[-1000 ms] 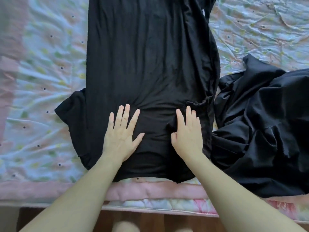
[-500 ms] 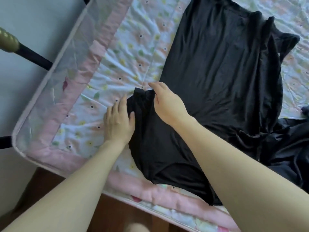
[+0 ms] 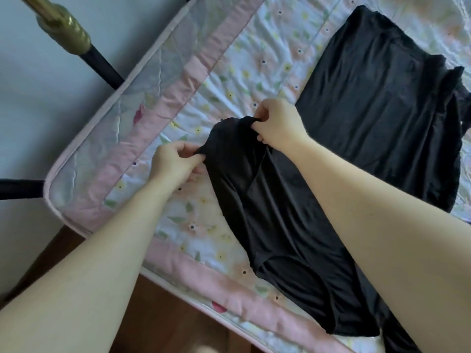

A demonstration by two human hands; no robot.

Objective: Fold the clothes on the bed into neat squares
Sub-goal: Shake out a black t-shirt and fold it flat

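A long black garment (image 3: 369, 103) lies spread across the flowered bed, reaching from the top right down to the near edge. Its left sleeve (image 3: 229, 141) is lifted off the sheet. My left hand (image 3: 175, 161) pinches the sleeve's near corner. My right hand (image 3: 277, 123) pinches the sleeve's far corner, so the cuff edge is stretched between both hands. My right forearm crosses over the garment's lower body and hides part of it.
The mattress (image 3: 107, 138) has a pink quilted border, and its corner is at the left. A black and brass bed-frame post (image 3: 63, 29) stands beyond that corner. Wooden floor (image 3: 163, 314) shows below the near edge. More black cloth (image 3: 400, 337) lies at the bottom right.
My hands left the garment's middle and went to its left sleeve. They now grip the sleeve's two corners and have raised it. The view has swung left toward the mattress corner.
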